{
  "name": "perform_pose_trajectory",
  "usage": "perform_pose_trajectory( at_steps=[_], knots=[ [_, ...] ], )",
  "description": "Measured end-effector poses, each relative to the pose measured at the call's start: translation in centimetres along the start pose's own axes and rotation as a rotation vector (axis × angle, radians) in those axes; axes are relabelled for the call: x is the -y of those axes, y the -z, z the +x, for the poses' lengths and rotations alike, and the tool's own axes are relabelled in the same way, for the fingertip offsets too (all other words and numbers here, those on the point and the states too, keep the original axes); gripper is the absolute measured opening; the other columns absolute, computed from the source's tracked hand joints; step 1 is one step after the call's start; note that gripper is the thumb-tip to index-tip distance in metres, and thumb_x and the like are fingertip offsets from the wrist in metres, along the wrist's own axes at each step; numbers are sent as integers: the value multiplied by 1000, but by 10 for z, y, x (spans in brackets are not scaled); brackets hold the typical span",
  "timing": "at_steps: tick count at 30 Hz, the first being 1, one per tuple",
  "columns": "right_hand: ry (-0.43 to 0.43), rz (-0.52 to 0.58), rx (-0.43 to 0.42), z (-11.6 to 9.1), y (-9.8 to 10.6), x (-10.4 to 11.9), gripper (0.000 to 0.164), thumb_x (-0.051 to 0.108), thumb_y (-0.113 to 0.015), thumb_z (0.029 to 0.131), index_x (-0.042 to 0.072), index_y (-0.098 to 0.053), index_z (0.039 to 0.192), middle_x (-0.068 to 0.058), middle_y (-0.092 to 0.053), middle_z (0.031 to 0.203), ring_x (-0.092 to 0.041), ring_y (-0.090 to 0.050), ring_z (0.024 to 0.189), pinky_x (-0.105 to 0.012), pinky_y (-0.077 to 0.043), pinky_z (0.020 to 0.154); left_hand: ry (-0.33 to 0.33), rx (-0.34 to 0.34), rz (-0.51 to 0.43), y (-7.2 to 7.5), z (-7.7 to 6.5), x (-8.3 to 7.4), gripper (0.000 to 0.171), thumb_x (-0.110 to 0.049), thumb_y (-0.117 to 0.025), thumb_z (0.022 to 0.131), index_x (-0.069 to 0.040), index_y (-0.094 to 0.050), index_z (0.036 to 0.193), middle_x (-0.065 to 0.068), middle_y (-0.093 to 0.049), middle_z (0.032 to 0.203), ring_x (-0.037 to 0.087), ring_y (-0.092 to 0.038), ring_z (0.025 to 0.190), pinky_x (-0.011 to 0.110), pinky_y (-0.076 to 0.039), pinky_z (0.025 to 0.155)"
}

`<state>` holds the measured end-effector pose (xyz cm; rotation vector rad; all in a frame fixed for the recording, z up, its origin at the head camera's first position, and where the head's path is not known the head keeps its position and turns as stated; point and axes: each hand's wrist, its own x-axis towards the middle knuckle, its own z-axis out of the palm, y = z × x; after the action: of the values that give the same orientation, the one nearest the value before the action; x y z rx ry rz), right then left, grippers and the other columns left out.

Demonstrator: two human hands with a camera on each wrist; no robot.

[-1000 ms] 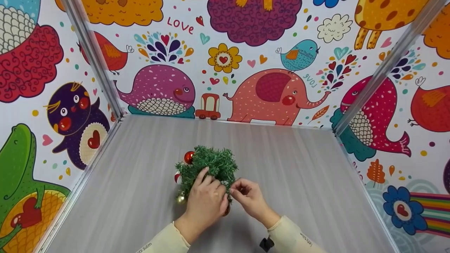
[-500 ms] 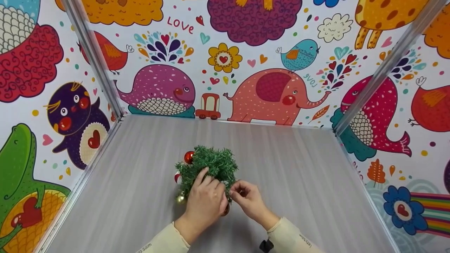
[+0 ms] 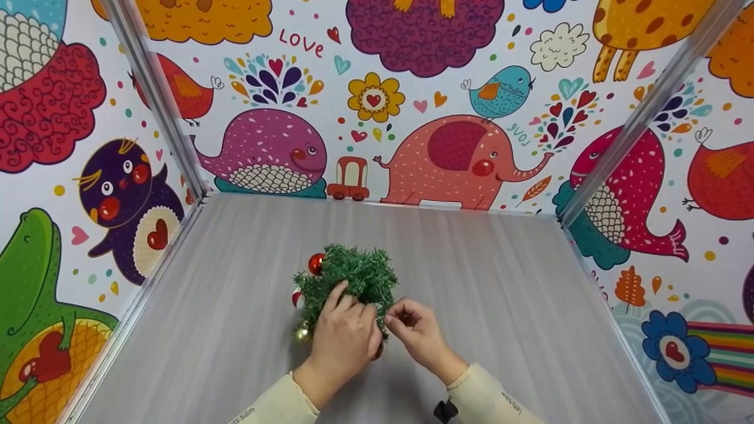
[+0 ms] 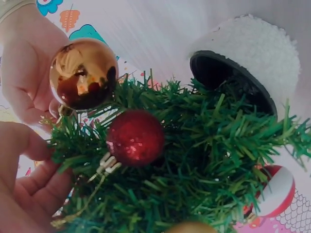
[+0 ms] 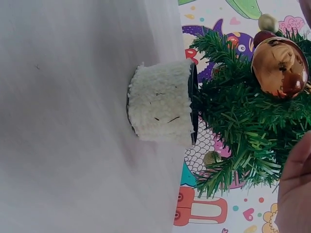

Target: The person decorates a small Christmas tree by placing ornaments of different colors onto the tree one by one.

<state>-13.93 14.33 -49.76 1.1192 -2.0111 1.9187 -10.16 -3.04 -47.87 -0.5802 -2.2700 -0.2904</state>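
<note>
A small artificial Christmas tree (image 3: 359,268) stands upright in a white, rough-textured pot (image 5: 163,104). My left hand (image 3: 344,333) lies over its near side; thumb and fingers (image 4: 46,187) pinch a branch tip in the left wrist view. To the right, my right hand (image 3: 421,335) has thumb and index finger together at the branches. A shiny copper-gold bauble (image 4: 83,74) hangs beside those fingertips, and they appear to pinch its thin gold string, mostly hidden. A red bauble (image 4: 136,138) with a gold loop sits close by on the branches.
More ornaments hang on the tree's left: a red bauble (image 3: 316,264), a red-and-white bauble (image 3: 298,298) and a small gold bauble (image 3: 303,334). The grey table (image 3: 500,282) is enclosed by printed walls with metal corner posts (image 3: 642,112).
Both hands stay at almost the same places on the tree, with only slight finger shifts. Less of the copper-gold bauble shows below the left hand than half a second ago.
</note>
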Motion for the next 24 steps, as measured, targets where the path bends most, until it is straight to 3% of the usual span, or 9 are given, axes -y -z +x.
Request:
perform_pose_trajectory(
  at_steps=[10,18,24],
  knots=[
    [-67,-39,8,-4,-4,-3,10,-12,-60,90,-4,-62,86,-13,-59,72,-6,-48,60,-25,-42,48,-15,-29,10,-1,0,0,12,-16,-74,73,-10,-66,79,2,-62,58,23,-61,68,46,-38,108],
    [-114,-86,32,-9,-2,-7,10,-11,-61,90,-1,-62,86,-8,-61,73,-7,-52,61,-25,-45,49,-43,93,122,4,0,-2,15,-21,-80,70,-12,-72,79,2,-67,68,23,-61,73,49,-33,111],
    [-112,-192,98,-19,1,-29,16,-10,-64,88,6,-64,86,-2,-62,76,-8,-52,61,-27,-46,48,-73,145,156,7,1,-3,13,-22,-82,70,-14,-74,76,2,-66,74,24,-61,75,51,-31,112]
  ],
)
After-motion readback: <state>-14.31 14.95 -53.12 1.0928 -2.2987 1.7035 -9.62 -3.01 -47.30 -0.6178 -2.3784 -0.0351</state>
